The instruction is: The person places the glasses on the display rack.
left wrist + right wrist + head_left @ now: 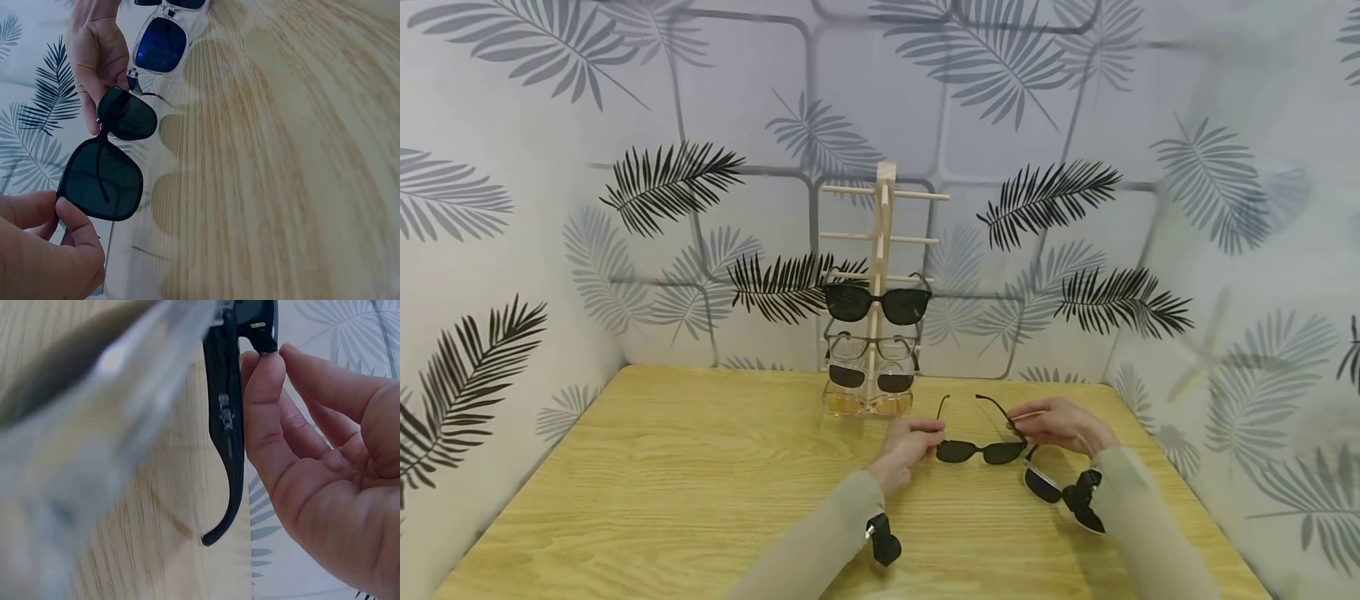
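Black sunglasses (pixel 981 452) are held between my two hands, temples unfolded and pointing toward the back. My left hand (pixel 906 450) pinches the frame at its left end; in the left wrist view its thumb and finger (pixel 78 219) meet at the edge of the dark lens. On the other side, my right hand (pixel 1060 423) pinches the right end of the frame; the right wrist view shows its fingertips (pixel 269 369) at the frame, beside the black temple (pixel 228 425). Sunglasses with a clear frame (pixel 1042 485) lie on the table by my right wrist, which partly hides them.
A wooden eyewear rack (pixel 885 221) stands at the back of the wood-grain table (pixel 700 467). Black sunglasses (pixel 876 303), clear glasses (pixel 872 347), dark-lensed sunglasses (pixel 847 377) and orange-tinted glasses (pixel 846 405) hang on its lower bars. Leaf-patterned walls (pixel 1225 275) enclose the back and sides.
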`<act>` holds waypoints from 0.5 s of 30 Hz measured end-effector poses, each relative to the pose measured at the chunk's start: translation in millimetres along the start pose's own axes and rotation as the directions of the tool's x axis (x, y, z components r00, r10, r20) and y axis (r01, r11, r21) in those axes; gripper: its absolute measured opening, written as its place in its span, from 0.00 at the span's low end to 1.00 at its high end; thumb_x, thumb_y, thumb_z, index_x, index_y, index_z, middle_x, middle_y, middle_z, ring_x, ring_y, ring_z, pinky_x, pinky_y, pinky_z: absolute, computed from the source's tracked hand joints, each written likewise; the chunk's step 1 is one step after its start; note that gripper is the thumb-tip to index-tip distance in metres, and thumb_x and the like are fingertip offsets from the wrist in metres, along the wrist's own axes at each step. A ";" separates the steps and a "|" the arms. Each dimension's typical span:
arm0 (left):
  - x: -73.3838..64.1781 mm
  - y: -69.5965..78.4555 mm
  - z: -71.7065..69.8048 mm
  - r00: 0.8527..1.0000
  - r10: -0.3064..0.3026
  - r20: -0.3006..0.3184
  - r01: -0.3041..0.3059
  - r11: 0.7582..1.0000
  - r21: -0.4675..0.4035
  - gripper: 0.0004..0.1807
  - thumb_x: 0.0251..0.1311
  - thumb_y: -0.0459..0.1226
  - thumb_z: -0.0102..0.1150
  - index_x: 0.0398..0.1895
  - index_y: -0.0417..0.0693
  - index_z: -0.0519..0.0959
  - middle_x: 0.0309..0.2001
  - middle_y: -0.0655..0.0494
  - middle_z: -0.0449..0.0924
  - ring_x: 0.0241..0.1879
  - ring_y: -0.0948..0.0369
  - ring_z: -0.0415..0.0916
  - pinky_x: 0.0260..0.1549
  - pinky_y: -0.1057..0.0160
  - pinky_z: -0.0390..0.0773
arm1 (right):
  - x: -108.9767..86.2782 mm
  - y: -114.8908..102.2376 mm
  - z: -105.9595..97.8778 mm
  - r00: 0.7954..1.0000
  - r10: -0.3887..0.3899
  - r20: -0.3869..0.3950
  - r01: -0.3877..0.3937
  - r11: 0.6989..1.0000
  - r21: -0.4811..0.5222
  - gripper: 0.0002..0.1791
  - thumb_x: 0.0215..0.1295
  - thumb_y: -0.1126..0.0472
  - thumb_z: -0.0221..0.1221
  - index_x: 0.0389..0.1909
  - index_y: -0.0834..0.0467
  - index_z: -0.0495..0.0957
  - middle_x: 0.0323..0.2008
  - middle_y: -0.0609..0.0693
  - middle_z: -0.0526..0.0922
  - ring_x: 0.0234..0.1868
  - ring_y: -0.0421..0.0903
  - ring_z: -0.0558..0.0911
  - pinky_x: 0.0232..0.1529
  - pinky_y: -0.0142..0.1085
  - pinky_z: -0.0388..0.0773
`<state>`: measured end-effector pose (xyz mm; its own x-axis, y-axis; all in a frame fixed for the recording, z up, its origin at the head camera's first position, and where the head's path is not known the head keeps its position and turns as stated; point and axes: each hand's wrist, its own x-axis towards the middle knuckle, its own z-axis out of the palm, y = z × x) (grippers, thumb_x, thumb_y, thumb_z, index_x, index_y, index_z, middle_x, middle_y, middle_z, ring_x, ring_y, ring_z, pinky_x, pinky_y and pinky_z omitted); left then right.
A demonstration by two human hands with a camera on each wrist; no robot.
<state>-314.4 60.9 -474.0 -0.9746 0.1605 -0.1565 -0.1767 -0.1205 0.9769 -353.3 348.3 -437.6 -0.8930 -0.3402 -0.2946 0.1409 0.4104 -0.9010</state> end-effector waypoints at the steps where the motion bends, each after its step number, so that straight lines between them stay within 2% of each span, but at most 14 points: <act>1: -0.4 0.5 -1.1 1.000 0.004 0.002 -0.004 1.000 -0.005 0.15 0.62 0.28 0.61 0.51 0.34 0.82 0.50 0.39 0.82 0.28 0.65 0.75 0.34 0.65 0.79 | 1.0 0.2 0.5 1.000 -0.005 0.003 0.005 1.000 0.008 0.26 0.71 0.66 0.56 0.67 0.71 0.66 0.58 0.59 0.78 0.45 0.39 0.82 0.46 0.34 0.82; 6: -3.5 2.8 -5.9 1.000 0.012 0.006 -0.012 1.000 -0.013 0.15 0.62 0.28 0.61 0.52 0.33 0.81 0.50 0.40 0.82 0.34 0.64 0.79 0.42 0.60 0.83 | 7.4 4.2 2.9 0.999 -0.025 0.021 0.024 0.998 0.049 0.28 0.71 0.66 0.56 0.68 0.72 0.64 0.58 0.59 0.80 0.46 0.39 0.83 0.45 0.33 0.82; 11: -6.1 8.5 -10.0 1.000 0.003 0.011 -0.003 1.000 -0.019 0.15 0.62 0.29 0.62 0.52 0.36 0.82 0.53 0.40 0.81 0.36 0.63 0.79 0.44 0.60 0.82 | 9.4 2.3 4.7 0.999 -0.032 0.032 0.029 0.996 0.080 0.27 0.71 0.67 0.55 0.67 0.74 0.63 0.56 0.58 0.80 0.47 0.38 0.83 0.46 0.31 0.81; 15: -6.7 15.8 -11.5 1.000 0.019 0.021 -0.019 1.000 -0.016 0.13 0.62 0.29 0.62 0.50 0.38 0.83 0.53 0.41 0.80 0.38 0.62 0.80 0.45 0.60 0.83 | 6.9 -6.0 3.2 0.998 -0.053 0.017 0.051 0.994 0.099 0.28 0.71 0.66 0.56 0.67 0.73 0.63 0.56 0.56 0.80 0.48 0.39 0.83 0.48 0.32 0.81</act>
<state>-312.3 46.7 -459.2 -0.9748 0.1783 -0.1344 -0.1602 -0.1394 0.9772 -359.0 340.8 -435.2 -0.8916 -0.3764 -0.2516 0.1365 0.3064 -0.9421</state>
